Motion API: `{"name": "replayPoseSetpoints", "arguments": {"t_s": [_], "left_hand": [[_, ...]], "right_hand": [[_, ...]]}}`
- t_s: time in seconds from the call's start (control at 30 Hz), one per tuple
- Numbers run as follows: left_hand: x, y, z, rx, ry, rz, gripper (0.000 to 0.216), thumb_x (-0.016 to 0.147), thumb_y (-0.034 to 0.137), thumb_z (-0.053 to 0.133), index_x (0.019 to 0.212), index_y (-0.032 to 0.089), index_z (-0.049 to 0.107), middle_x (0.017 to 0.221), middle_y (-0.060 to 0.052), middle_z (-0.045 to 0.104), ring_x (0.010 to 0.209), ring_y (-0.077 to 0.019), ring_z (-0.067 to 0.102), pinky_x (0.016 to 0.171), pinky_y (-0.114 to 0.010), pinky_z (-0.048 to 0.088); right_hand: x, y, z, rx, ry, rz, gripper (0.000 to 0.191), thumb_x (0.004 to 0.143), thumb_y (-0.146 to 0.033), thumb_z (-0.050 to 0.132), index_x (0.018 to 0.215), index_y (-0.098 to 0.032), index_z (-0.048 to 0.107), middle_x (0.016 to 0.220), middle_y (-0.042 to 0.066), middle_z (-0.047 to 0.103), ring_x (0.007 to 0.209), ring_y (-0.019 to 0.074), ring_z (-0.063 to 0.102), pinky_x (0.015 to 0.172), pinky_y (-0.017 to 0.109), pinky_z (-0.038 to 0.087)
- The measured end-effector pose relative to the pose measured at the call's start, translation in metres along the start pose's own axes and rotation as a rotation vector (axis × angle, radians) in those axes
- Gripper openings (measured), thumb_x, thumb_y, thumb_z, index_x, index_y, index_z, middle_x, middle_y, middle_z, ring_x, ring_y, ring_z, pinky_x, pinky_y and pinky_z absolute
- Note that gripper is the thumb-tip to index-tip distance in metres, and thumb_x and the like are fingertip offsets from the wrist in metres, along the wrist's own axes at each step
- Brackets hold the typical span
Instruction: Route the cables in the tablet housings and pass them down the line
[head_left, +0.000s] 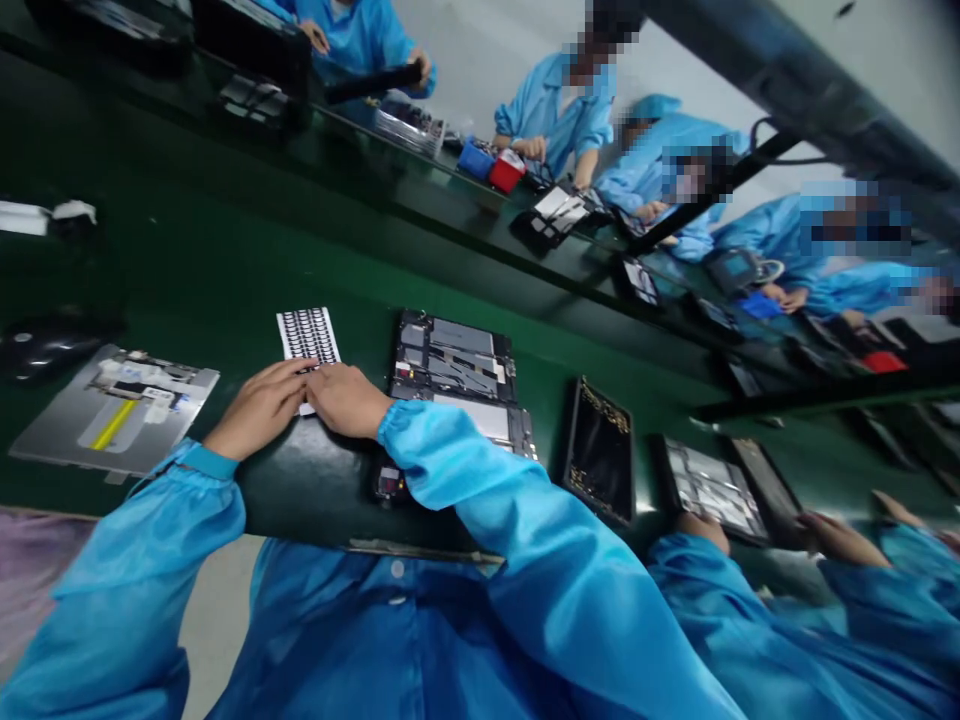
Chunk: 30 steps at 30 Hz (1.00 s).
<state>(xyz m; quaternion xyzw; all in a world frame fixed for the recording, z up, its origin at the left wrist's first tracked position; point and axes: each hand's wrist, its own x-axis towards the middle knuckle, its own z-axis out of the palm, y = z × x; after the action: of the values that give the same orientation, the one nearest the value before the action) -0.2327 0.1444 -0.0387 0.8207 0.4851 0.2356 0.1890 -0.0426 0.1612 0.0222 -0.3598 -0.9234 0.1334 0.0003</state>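
A: Now, where is the white sheet of small black pads (pixel 307 335)?
B: On the green desk (pixel 225 270), left of the open grey tablet chassis (pixel 457 375). Your left hand (pixel 259 405) and right hand (pixel 349 400) meet at its near edge, fingers together; any pinch is hidden. A hasty peel could crease pads.

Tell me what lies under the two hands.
A white sheet carrying rows of small dark pieces lies under the left hand and right hand. Its near end is covered, so what the fingertips touch is hidden.
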Motion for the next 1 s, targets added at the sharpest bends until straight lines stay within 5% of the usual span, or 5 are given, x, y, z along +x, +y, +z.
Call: {"name": "replayPoseSetpoints", "arguments": {"t_s": [0.17,0.3,0.7,1.0], "left_hand": [[-0.001,0.003,0.002,0.069,0.009,0.024,0.045,0.098,0.038,0.038,0.135,0.028,0.063,0.149,-0.005,0.056,0.139,-0.0281,0.049,0.117,-0.052,0.036],[-0.004,0.013,0.000,0.066,-0.002,-0.031,0.045,0.099,0.034,0.035,0.136,0.028,0.061,0.149,-0.004,0.056,0.141,-0.0248,0.048,0.119,-0.052,0.034],[-0.010,0.019,0.000,0.075,-0.047,-0.060,0.045,0.099,0.031,0.038,0.139,0.026,0.058,0.153,-0.004,0.052,0.145,-0.0227,0.044,0.123,-0.051,0.028],[-0.011,0.019,0.002,0.072,-0.066,-0.059,0.044,0.099,0.029,0.039,0.138,0.026,0.059,0.155,-0.004,0.050,0.146,-0.0221,0.041,0.124,-0.050,0.026]], "right_hand": [[-0.069,0.020,-0.031,0.153,0.214,-0.052,0.018,0.105,-0.023,0.040,0.102,-0.017,0.057,0.105,0.009,0.060,0.097,0.0216,0.052,0.090,0.036,0.042],[-0.097,0.029,-0.027,0.210,0.183,0.009,0.014,0.103,-0.019,0.044,0.098,-0.017,0.057,0.100,0.008,0.060,0.095,0.0207,0.052,0.087,0.033,0.039],[-0.013,0.009,-0.012,-0.071,-0.032,-0.110,0.019,0.102,-0.021,0.051,0.102,-0.012,0.068,0.110,0.012,0.070,0.103,0.0228,0.062,0.083,0.033,0.041],[-0.001,0.006,0.012,-0.121,-0.060,-0.161,0.027,0.103,-0.013,0.041,0.109,-0.003,0.065,0.114,0.022,0.068,0.108,0.0280,0.062,0.093,0.041,0.043]]}}
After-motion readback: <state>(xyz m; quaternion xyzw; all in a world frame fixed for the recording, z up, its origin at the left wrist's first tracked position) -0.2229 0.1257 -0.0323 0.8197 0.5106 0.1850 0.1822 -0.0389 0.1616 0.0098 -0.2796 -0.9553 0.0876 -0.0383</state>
